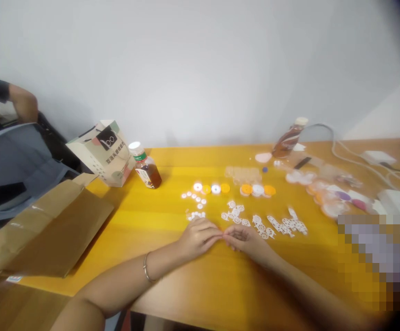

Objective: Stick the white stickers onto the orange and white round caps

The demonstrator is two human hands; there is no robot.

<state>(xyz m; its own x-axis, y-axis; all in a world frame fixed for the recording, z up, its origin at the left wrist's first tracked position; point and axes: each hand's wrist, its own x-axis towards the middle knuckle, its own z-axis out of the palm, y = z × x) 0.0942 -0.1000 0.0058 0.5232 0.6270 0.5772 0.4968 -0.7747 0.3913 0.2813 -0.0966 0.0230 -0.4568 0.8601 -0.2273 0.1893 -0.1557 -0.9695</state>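
The small white discs [198, 214] lie on the table [186, 303] just beyond the left hand [198, 240], some bunched close to its knuckles and others strung out farther off. The white openwork pieces [236, 212], wheel-like in outline, lie in loose clusters beyond the right hand [250, 241] and to its right. The two hands meet at the fingertips, the left with finger and thumb drawn narrow, the right with its fingers curled; whether either pinches something tiny between them I cannot tell. A bracelet [146, 267] circles the left wrist. Past the small pieces runs a row of larger round discs [215, 189] in white and orange-yellow, in two groups, with a clear tray [243, 174] behind. To the right lie a spread of round pieces in clear wrapping [334, 204], and beyond them a dark-filled bottle [287, 142] and pale cables [348, 156]. On the left stand a white-capped bottle [147, 171] and a printed paper bag [108, 154], with a brown bag [58, 230] nearer. Past these, another person's arm [24, 103] shows at the edge.
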